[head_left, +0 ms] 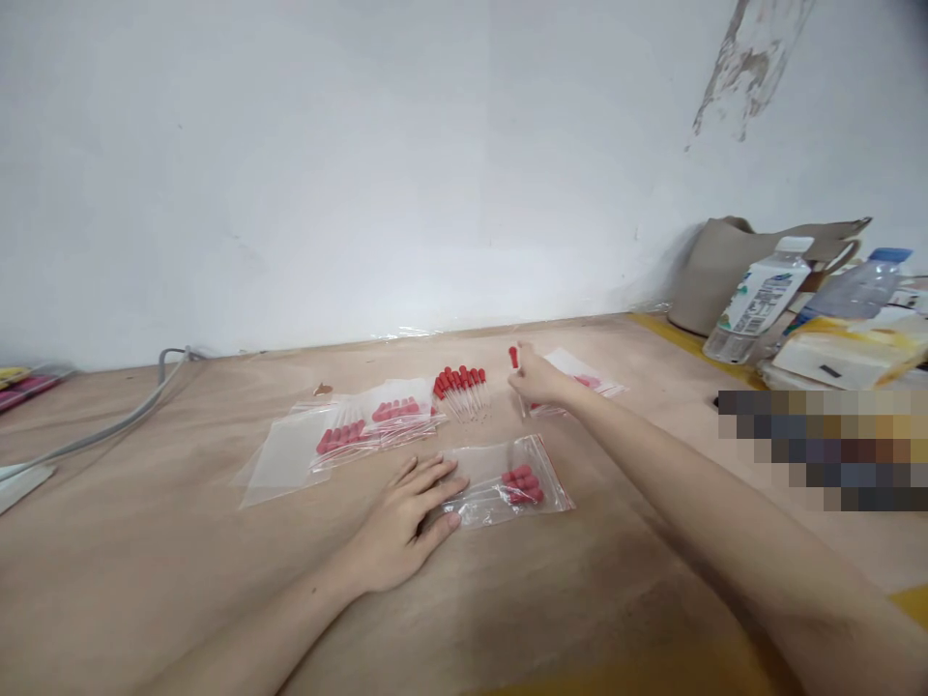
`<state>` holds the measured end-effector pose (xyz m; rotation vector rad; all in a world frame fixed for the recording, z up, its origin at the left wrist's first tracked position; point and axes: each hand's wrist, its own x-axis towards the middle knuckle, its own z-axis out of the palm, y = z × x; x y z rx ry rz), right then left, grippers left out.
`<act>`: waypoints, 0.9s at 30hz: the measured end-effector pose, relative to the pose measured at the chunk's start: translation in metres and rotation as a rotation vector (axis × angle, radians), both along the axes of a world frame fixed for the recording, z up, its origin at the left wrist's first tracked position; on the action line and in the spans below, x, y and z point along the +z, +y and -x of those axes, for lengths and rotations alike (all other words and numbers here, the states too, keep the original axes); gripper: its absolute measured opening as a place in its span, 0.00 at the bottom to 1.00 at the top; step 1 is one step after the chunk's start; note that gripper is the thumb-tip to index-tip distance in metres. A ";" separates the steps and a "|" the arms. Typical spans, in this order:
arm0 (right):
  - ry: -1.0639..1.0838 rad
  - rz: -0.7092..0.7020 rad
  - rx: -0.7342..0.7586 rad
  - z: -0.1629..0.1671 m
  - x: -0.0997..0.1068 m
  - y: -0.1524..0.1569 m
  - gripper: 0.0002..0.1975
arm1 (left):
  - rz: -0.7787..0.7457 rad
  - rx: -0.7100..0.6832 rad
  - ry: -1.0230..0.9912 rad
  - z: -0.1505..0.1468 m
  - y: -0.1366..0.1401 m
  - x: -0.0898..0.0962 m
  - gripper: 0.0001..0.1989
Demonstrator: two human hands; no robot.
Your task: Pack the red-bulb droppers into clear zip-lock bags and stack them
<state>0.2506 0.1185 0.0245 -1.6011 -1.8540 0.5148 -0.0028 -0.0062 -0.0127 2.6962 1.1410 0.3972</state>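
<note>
My left hand [406,522] lies on the table with its fingers spread, the fingertips at the left end of a clear zip bag [478,493]. Several droppers with red bulbs [522,483] show inside that bag. Farther off, my right hand [536,375] pinches a single dropper [514,357], its red bulb up and its thin clear tube pointing down. Just left of it is a loose pile of red-bulbed droppers [461,380]. Filled bags of droppers [395,409] overlap on the left, and another bag [580,372] is partly hidden behind my right hand and forearm.
Flat clear bags [286,449] lie at left. A grey cable [137,416] runs along the far left. At right stand a beige bag [710,266], a labelled bottle [761,295], a blue-capped bottle [859,285] and a yellow-and-white packet [845,358]. A white wall [362,174] bounds the table's back.
</note>
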 end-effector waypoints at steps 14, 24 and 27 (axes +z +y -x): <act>1.015 -0.024 -0.251 -0.038 -0.047 -0.103 0.23 | 0.026 -0.009 0.033 -0.002 -0.001 0.002 0.20; 0.980 -0.104 -0.325 -0.051 -0.045 -0.099 0.22 | 0.026 -0.014 0.014 -0.002 -0.001 0.001 0.20; 0.985 -0.086 -0.299 -0.051 -0.046 -0.100 0.23 | 0.028 -0.008 0.018 -0.002 -0.001 0.001 0.20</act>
